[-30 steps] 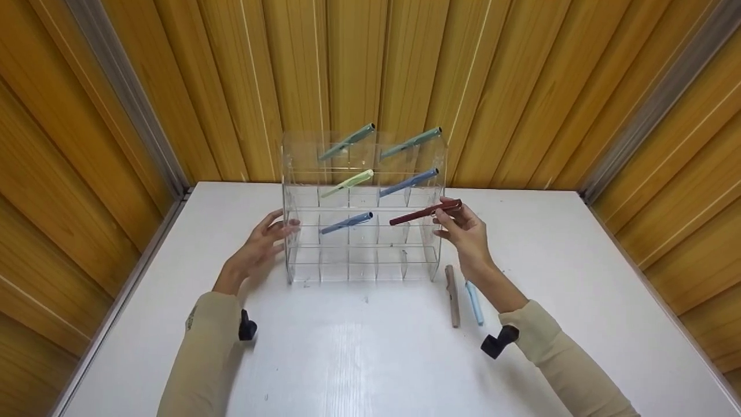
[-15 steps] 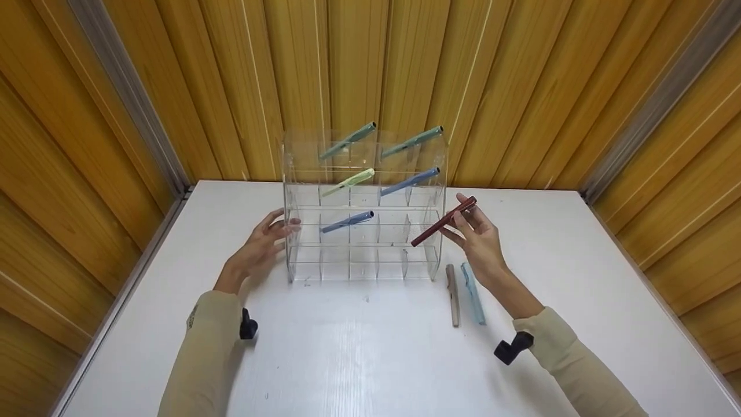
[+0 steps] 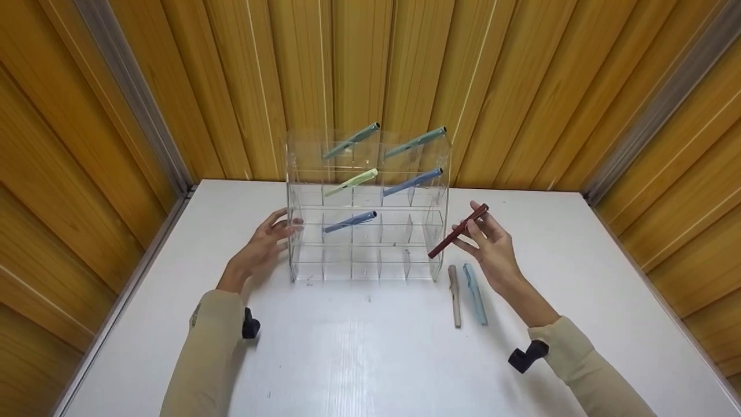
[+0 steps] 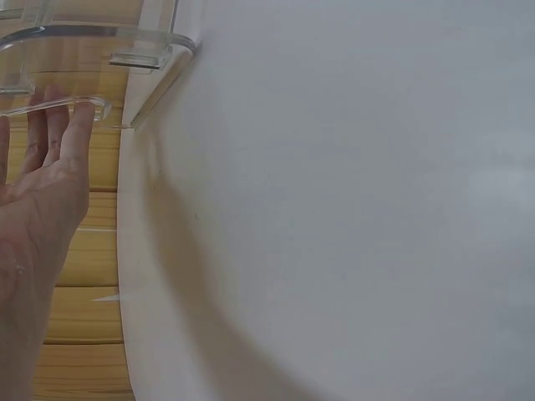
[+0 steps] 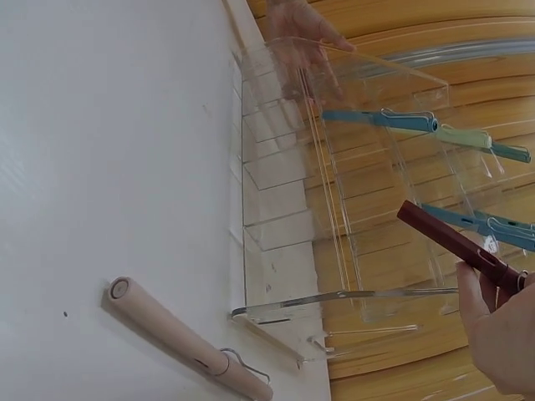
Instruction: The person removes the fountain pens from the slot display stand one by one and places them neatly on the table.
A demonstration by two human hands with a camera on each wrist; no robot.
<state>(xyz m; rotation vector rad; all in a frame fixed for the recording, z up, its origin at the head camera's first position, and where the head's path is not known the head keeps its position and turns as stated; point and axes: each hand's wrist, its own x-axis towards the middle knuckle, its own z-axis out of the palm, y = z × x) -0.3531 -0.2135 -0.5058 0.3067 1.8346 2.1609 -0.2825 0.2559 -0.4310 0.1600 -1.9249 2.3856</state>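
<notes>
My right hand pinches a dark red pen just off the right side of the clear acrylic pen rack. The pen slants, its lower end overlapping the rack's right edge in the head view. My left hand rests its extended fingertips against the rack's left side. Lying across the rack's tiers are two green pens, a pale yellow-green pen and two blue pens. The right wrist view shows the red pen between thumb and fingers.
A beige-brown pen and a light blue pen lie side by side on the white table, right of the rack's front corner. Wood-patterned walls enclose the table at the back and sides.
My right hand has drawn the red pen away from the rack's lower middle tier, rightward and toward me, tilting it more steeply. The left hand stays at the rack's side.
</notes>
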